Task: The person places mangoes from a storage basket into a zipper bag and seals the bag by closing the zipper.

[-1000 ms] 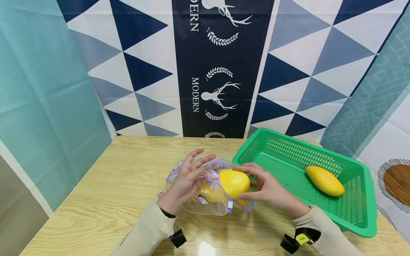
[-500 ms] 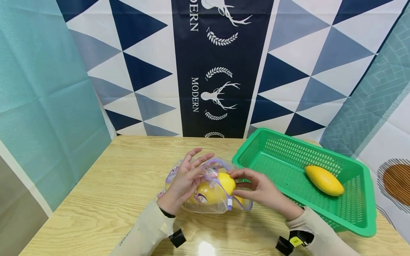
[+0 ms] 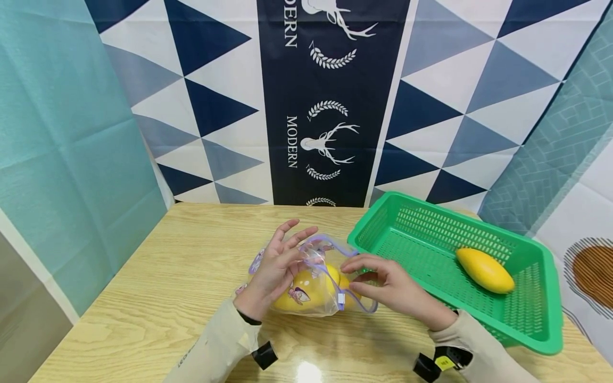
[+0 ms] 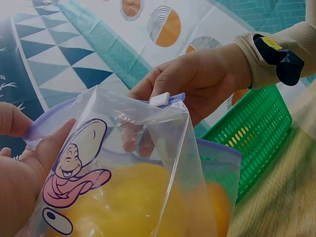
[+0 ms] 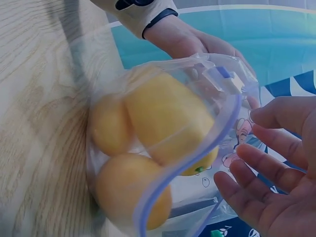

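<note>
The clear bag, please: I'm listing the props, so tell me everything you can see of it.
The clear bag looks like thin, glossy plastic, with pink and purple cartoon prints, a purple zip edge and a white slider. It lies on its side on the wooden table, its mouth gaping toward the green basket, with at least three yellow fruits inside. The left hand pinches the mouth's edge; the right hand is at the opening, but whether it touches the plastic is unclear.
</note>
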{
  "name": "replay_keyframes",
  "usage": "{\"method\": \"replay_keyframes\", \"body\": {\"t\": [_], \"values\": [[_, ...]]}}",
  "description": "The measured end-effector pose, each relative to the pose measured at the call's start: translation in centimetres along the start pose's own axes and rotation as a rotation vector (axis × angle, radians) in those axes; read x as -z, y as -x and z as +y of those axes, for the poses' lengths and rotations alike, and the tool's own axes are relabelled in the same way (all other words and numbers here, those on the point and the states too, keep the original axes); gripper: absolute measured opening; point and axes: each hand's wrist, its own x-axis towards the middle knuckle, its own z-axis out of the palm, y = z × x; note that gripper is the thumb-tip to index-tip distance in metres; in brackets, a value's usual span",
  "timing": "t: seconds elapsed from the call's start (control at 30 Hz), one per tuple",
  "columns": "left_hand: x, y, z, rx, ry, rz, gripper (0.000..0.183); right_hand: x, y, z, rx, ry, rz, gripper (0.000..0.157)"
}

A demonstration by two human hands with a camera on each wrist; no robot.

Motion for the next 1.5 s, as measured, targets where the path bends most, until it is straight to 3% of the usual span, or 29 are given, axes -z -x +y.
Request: {"method": "replay_keyframes", "body": {"t": [0.47,1.03,1.5], "values": [[0.0,0.0,0.0,-0.008,-0.010,-0.001,0.060,1.5,0.5,-1.0,0.035,0.090,-0.040,0.025],[0.0,0.0,-0.1,-0.017,0.021,-0.010,0.061,4.9,1.4,-3.2,0.140,0.319,-0.028,0.034],[-0.1,0.1,-0.1,0.011,0.034,-0.007,0.061,8.3,1.6,-3.9,0.163,0.662,0.069,0.039]]}}
